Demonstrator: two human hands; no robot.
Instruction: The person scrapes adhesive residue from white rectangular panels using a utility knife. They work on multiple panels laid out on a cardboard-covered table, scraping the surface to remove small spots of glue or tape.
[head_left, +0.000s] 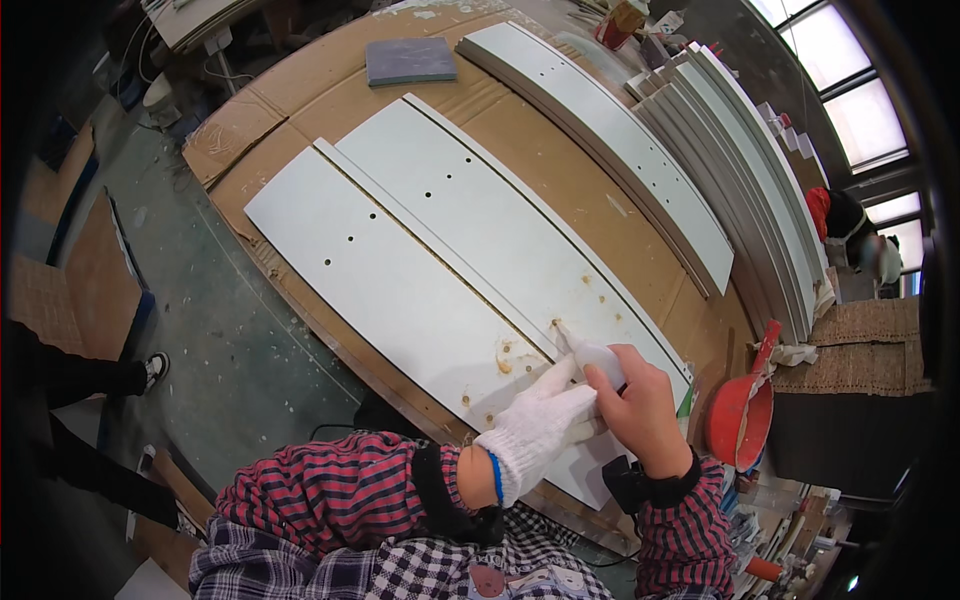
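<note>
R hand (645, 405) fingers wrapped on white glue bottle (592, 355) | L gloved hand (540, 425) fingers closed, steadying it | nozzle at white panel (400, 290) seam, 12 o'clock of hands | risk: hard squeeze likely floods glue onto face

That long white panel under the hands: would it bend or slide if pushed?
The long white panel looks like flat, rigid board, so probably stiff. Its smooth face on cardboard might let it slide. The left hand resting on it likely steadies it.

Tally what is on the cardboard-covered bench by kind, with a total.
White panels lying flat, drilled: 2
Glue bottle, held in both the left hand and the right hand: 1
Grey sanding block: 1
Red scoop: 1
Total: 5
</note>
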